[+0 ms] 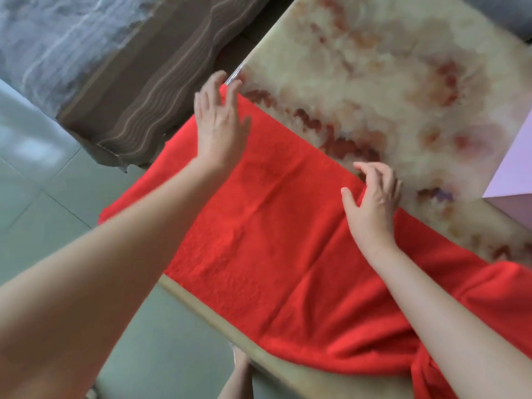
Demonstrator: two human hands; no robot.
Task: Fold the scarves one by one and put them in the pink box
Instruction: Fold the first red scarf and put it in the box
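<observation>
Fingers [216,82] of the left hand [220,125] are spread and fairly straight, gripping nothing, slightly motion-blurred. They lie over the far corner of the red scarf [273,226], upper centre of the frame, right at the table's left edge. Right hand [374,203], centre right, has fingers [371,171] bent claw-like with the thumb held out to the side. Its fingertips sit at the scarf's far long edge where cloth meets tablecloth; no pinch visible, nothing held, and the palm is over the cloth.

Red scarf is spread flat in a diagonal band across the table [374,67], from upper centre down to lower right. Its left end hangs off the table edge over the floor [34,197], and the lower-right part is bunched and wrinkled under the right forearm. Table is covered with a cream floral cloth with reddish blotches.

Pink box [515,168] is at the right edge of the frame, only partly in view, apart from the scarf. Brown corrugated cardboard [138,82] lies upper left, beside the table.
</observation>
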